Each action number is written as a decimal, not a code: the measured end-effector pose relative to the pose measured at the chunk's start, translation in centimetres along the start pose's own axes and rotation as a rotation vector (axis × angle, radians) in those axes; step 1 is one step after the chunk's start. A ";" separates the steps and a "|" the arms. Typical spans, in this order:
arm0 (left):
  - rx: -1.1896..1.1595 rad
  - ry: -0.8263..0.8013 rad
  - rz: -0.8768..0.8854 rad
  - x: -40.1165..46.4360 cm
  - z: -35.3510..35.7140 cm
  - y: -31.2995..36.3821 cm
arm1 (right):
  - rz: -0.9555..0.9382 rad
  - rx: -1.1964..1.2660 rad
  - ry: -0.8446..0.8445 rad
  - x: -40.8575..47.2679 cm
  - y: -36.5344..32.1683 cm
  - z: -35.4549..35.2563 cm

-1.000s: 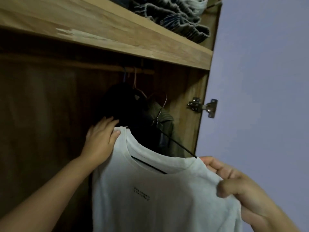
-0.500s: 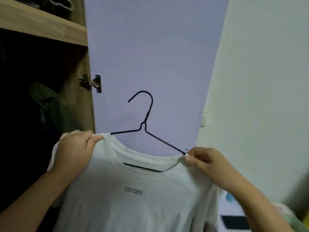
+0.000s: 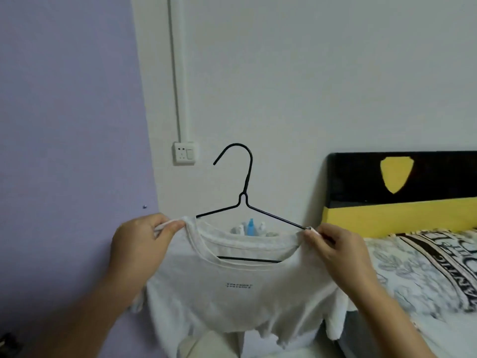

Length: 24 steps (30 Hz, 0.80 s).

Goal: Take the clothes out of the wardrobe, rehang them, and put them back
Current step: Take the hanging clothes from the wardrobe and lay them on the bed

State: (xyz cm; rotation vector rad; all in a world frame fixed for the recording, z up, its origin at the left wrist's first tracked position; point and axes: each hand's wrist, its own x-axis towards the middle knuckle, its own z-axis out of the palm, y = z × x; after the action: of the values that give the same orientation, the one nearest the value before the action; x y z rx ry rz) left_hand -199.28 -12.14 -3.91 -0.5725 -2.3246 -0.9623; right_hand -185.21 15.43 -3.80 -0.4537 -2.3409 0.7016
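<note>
Head view: left hand (image 3: 140,245) and right hand (image 3: 335,248) each pinch a shoulder of the white shirt (image 3: 240,288) (on a black hanger (image 3: 244,200)), held up beside the bed (image 3: 426,267).

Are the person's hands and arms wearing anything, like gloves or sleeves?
No. The left hand and right hand are both bare, with no gloves, rings or watch showing. Both forearms are bare too; no sleeve reaches into view.

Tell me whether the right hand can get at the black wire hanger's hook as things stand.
Probably yes: the hook stands bare above the white T-shirt, nothing before it. But the right hand pinches the shirt's shoulder and must let go first.
</note>
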 end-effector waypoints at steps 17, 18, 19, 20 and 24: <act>-0.531 -0.646 0.378 -3.2 15.3 18.3 | 0.638 -0.294 0.506 -17.7 7.4 -14.1; -0.555 -0.681 0.399 -4.2 15.8 19.7 | 0.670 -0.319 0.529 -19.0 7.6 -15.0; -0.576 -0.718 0.418 -5.2 16.4 21.0 | 0.700 -0.347 0.551 -20.3 7.7 -15.9; -0.594 -0.759 0.437 -6.2 17.0 22.4 | 0.731 -0.376 0.576 -21.6 7.9 -16.9; -0.635 -0.900 0.528 -10.7 19.0 28.2 | 0.830 -0.426 0.686 -26.7 9.2 -20.9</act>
State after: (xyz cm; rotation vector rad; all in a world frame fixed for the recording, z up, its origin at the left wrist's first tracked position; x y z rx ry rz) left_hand -181.38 18.49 -7.76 -2.1133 -2.2601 -1.3332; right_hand -150.46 17.53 -8.52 -1.6198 -1.5737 0.2875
